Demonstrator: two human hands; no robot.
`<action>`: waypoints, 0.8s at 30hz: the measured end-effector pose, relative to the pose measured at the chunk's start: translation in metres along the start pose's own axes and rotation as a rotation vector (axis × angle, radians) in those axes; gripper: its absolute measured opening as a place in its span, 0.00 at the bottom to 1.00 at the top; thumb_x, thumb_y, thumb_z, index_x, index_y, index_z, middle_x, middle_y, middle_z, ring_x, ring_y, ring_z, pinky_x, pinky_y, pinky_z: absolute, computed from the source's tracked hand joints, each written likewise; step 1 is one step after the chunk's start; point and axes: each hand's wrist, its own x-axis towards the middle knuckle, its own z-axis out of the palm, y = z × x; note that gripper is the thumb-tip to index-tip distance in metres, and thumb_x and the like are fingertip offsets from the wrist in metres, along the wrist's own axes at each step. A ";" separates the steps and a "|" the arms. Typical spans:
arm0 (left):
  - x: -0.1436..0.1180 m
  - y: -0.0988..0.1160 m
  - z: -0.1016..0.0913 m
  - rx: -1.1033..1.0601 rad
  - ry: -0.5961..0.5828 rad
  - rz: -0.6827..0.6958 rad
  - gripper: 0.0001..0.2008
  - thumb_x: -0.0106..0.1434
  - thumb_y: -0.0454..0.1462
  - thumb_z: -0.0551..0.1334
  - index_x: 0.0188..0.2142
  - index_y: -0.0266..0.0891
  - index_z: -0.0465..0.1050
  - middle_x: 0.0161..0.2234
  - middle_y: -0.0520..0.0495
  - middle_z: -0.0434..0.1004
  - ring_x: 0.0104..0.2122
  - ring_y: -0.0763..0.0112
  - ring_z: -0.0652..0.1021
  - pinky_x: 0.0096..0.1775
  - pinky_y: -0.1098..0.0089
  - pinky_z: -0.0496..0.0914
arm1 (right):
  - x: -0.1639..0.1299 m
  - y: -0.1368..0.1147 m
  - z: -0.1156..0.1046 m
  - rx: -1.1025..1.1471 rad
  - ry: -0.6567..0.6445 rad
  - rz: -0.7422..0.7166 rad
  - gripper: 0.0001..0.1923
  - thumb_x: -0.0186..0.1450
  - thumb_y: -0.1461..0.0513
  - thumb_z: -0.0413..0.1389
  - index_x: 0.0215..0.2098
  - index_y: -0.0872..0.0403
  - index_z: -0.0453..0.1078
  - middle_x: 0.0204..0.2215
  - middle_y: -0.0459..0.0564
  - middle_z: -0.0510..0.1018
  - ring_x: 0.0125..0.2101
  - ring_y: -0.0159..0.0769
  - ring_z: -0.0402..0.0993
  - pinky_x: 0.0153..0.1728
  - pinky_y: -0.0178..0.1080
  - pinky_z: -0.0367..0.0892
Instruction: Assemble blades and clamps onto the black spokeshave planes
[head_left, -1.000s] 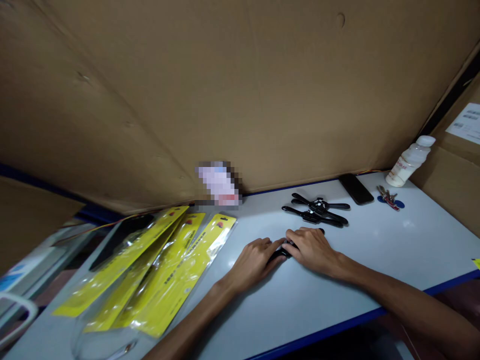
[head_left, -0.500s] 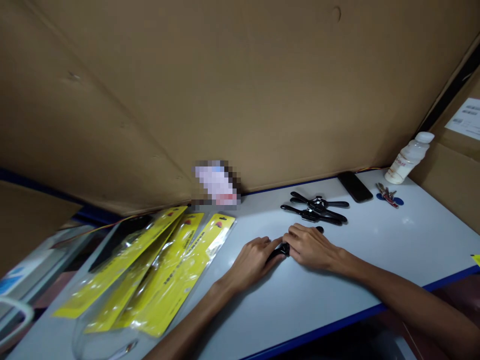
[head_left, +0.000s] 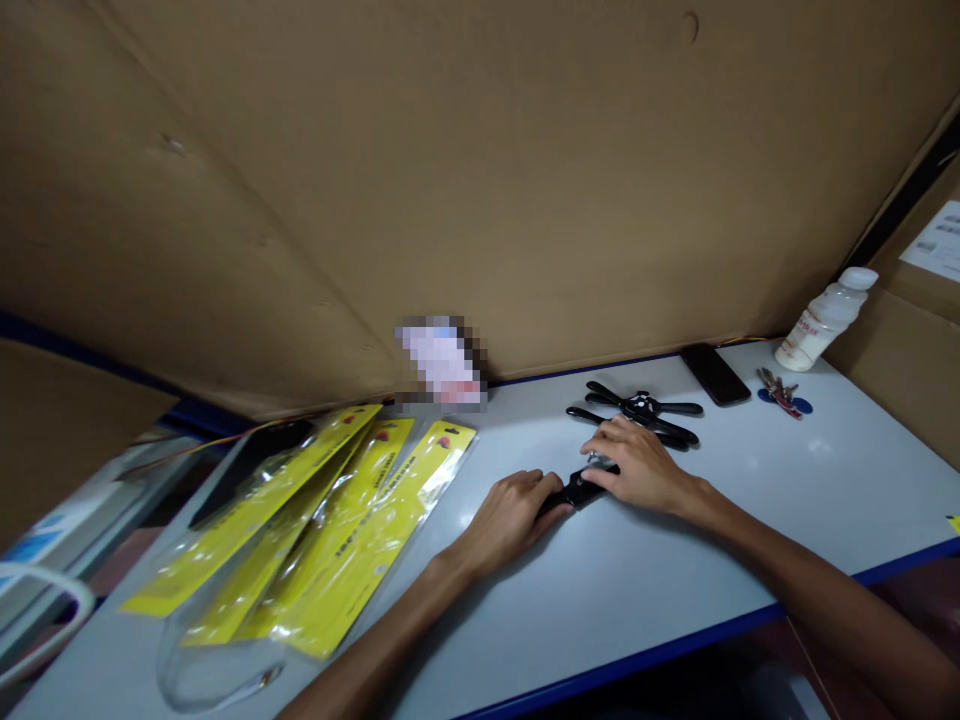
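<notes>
Black two-handled tool (head_left: 577, 490), flat on the white desk (head_left: 750, 540) near its middle, caught between both hands. Left hand (head_left: 514, 515) curled over the near-left handle, fingers closed around it as far as can be seen. Right hand (head_left: 637, 470) laid over the tool's far-right part, fingers spread and pressing down rather than clearly wrapped; whether that grip is closed on anything, impossible to tell. A small metal part glinting at the tool's centre, between the two hands.

Just beyond the right hand's fingertips, two more black tools (head_left: 645, 415) of the same kind, lying side by side and touching or nearly so. Farther right along the cardboard wall (head_left: 480, 180): a dark phone (head_left: 715, 373), a bunch of keys (head_left: 780, 393) with blue tags, and a pale plastic bottle (head_left: 823, 320) leaning against the wall. To the left, a fan of yellow-carded clear bags (head_left: 322, 530), overlapping, their near ends reaching toward the desk's near edge.

Likely risks, judged from this layout: a slip of the smooth handle out from under the flat right palm, skidding the tool across the slick desk; a knuckle knocking the two neighbouring tools out of line, so close to the fingertips; a pinch at the metal centre, between the hands.
</notes>
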 end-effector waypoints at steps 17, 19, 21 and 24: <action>-0.003 0.005 -0.003 0.048 -0.070 0.076 0.13 0.73 0.45 0.52 0.38 0.41 0.69 0.32 0.46 0.78 0.31 0.63 0.77 0.35 0.65 0.67 | 0.018 0.031 0.005 0.676 0.159 0.335 0.15 0.66 0.53 0.54 0.27 0.54 0.63 0.21 0.40 0.64 0.23 0.30 0.60 0.27 0.34 0.56; -0.004 0.003 -0.005 0.053 -0.078 0.069 0.15 0.73 0.46 0.51 0.37 0.41 0.69 0.32 0.46 0.78 0.31 0.62 0.78 0.34 0.65 0.67 | 0.018 0.035 -0.011 0.748 0.195 0.364 0.16 0.66 0.50 0.51 0.30 0.54 0.64 0.24 0.43 0.67 0.24 0.30 0.62 0.28 0.36 0.60; -0.004 -0.002 -0.009 0.061 -0.076 -0.012 0.15 0.73 0.47 0.52 0.37 0.41 0.69 0.32 0.46 0.79 0.32 0.61 0.79 0.35 0.65 0.67 | 0.016 0.037 -0.032 0.801 0.204 0.371 0.16 0.66 0.50 0.50 0.30 0.53 0.64 0.26 0.46 0.70 0.26 0.31 0.65 0.30 0.37 0.63; -0.004 -0.013 -0.018 0.075 -0.033 -0.245 0.14 0.72 0.48 0.53 0.38 0.43 0.68 0.33 0.46 0.80 0.34 0.60 0.80 0.35 0.67 0.66 | 0.009 0.038 -0.058 0.847 0.158 0.357 0.14 0.66 0.52 0.53 0.29 0.53 0.65 0.27 0.48 0.72 0.27 0.32 0.67 0.31 0.37 0.64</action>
